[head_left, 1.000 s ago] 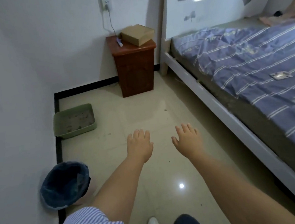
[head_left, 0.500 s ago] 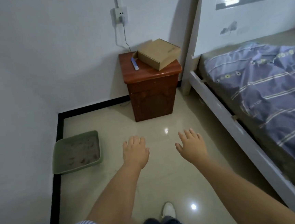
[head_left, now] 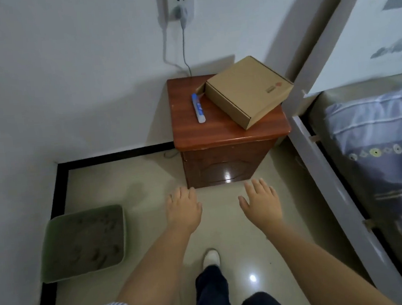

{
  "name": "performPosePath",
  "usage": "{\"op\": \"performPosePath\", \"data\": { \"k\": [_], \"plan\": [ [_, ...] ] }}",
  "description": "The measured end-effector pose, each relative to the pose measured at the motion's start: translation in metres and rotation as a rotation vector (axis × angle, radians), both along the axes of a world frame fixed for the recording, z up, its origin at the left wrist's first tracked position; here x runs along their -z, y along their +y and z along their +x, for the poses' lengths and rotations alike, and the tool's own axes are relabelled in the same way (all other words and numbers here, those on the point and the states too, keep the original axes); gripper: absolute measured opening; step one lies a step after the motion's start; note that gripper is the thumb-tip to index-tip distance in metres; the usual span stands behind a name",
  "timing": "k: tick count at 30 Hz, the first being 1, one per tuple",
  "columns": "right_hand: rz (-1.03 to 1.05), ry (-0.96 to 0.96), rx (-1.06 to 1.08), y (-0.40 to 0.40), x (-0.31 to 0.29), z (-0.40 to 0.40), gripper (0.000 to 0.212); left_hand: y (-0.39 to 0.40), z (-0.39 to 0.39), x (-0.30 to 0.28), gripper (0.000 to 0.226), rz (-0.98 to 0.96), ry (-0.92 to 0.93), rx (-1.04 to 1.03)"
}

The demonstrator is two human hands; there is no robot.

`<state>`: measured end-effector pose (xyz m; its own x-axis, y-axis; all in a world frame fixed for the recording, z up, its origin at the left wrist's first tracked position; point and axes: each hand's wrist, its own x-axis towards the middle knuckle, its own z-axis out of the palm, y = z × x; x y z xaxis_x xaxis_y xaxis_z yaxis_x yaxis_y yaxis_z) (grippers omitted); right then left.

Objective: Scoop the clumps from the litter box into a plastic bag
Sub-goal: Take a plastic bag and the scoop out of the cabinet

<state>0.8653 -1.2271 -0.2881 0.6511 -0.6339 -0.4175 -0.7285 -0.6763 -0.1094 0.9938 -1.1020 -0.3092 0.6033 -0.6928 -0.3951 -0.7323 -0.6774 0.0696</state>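
While both arms reach out over the tiled floor [head_left: 134,177], the green litter box [head_left: 59,271] sits low and to the left of the left hand [head_left: 183,208], against the wall, with dark clumps [head_left: 95,252] dotting its grey litter. That left hand hangs palm down with fingers straight and loosely together, holding nothing. Just beyond its fingertips stands a reddish wooden nightstand [head_left: 219,155], carrying a blue and white tube [head_left: 198,108] and, beside it, a closed cardboard box [head_left: 248,90]. Above them a plug sits in a wall socket [head_left: 177,1]. The right hand [head_left: 260,202], level with the left and apart from it, is likewise flat, fingers spread a little, empty. To its right runs the white bed frame [head_left: 328,172], with a striped blue blanket [head_left: 376,137] on the bed. Below the hands, a white shoe [head_left: 211,257] steps forward.
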Motion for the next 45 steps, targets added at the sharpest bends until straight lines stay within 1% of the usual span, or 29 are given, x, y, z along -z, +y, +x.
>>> {"op": "performPosePath", "data": {
  "k": [4,8,11,14,16,19,20,21,22,23,24,25,26,27,29,30,31,35,36,38,40,42,44,45],
  "plan": [
    [0.022,0.03,-0.009,-0.049,0.041,0.054,0.054,-0.053,0.05,0.055,0.046,0.05,0.083,-0.07],
    [0.04,0.076,-0.038,-0.08,0.103,0.09,0.054,-0.089,0.088,0.125,0.052,0.021,0.175,-0.217],
    [0.067,0.114,-0.085,-0.093,0.159,0.106,0.055,-0.108,0.112,0.181,0.059,-0.079,0.293,-0.362],
    [0.096,0.138,-0.126,-0.102,0.204,0.11,0.056,-0.121,0.126,0.228,0.066,-0.289,0.416,-0.465],
    [0.111,0.142,-0.136,-0.108,0.227,0.11,0.056,-0.129,0.129,0.245,0.07,-0.442,0.478,-0.57],
    [0.123,0.15,-0.157,-0.115,0.25,0.108,0.06,-0.139,0.127,0.251,0.073,-0.604,0.499,-0.721],
    [0.123,0.131,-0.154,-0.116,0.255,0.108,0.064,-0.141,0.125,0.252,0.071,-0.653,0.499,-0.738],
    [0.123,0.095,-0.152,-0.117,0.259,0.11,0.073,-0.143,0.125,0.253,0.066,-0.698,0.489,-0.752],
    [0.129,0.067,-0.152,-0.118,0.261,0.113,0.083,-0.143,0.126,0.255,0.061,-0.726,0.476,-0.772],
    [0.136,0.06,-0.155,-0.121,0.263,0.116,0.088,-0.143,0.129,0.257,0.059,-0.725,0.468,-0.803],
    [0.141,0.065,-0.157,-0.124,0.265,0.117,0.083,-0.142,0.131,0.26,0.06,-0.708,0.461,-0.83],
    [0.15,0.077,-0.153,-0.127,0.266,0.119,0.072,-0.138,0.134,0.263,0.061,-0.683,0.452,-0.833],
    [0.167,0.073,-0.137,-0.128,0.265,0.121,0.062,-0.133,0.137,0.265,0.062,-0.659,0.44,-0.812],
    [0.186,0.04,-0.113,-0.129,0.264,0.125,0.058,-0.126,0.138,0.266,0.062,-0.636,0.433,-0.784],
    [0.241,-0.034,-0.014,-0.128,0.264,0.135,0.058,-0.111,0.132,0.265,0.063,-0.597,0.451,-0.741],
    [0.291,-0.065,0.072,-0.127,0.266,0.141,0.058,-0.103,0.125,0.265,0.063,-0.576,0.465,-0.73],
    [0.349,-0.087,0.192,-0.124,0.265,0.148,0.057,-0.095,0.117,0.264,0.063,-0.555,0.476,-0.722],
    [0.649,-0.174,0.783,-0.113,0.276,0.172,0.047,-0.075,0.095,0.264,0.063,-0.49,0.532,-0.692],
    [0.711,-0.218,0.9,-0.109,0.279,0.174,0.04,-0.072,0.091,0.264,0.063,-0.476,0.538,-0.671],
    [0.755,-0.308,1.05,-0.103,0.282,0.173,0.024,-0.066,0.088,0.262,0.063,-0.436,0.544,-0.62],
    [0.755,-0.34,1.119,-0.099,0.279,0.164,0.029,-0.058,0.088,0.259,0.058,-0.369,0.526,-0.513],
    [0.748,-0.339,1.114,-0.097,0.278,0.152,0.032,-0.053,0.09,0.255,0.051,-0.277,0.448,-0.35],
    [0.743,-0.33,1.084,-0.094,0.276,0.135,0.028,-0.057,0.09,0.25,0.045,-0.251,0.343,-0.163],
    [0.74,-0.327,1.057,-0.093,0.276,0.126,0.025,-0.062,0.086,0.248,0.043,-0.229,0.32,-0.065]
  ]
}}
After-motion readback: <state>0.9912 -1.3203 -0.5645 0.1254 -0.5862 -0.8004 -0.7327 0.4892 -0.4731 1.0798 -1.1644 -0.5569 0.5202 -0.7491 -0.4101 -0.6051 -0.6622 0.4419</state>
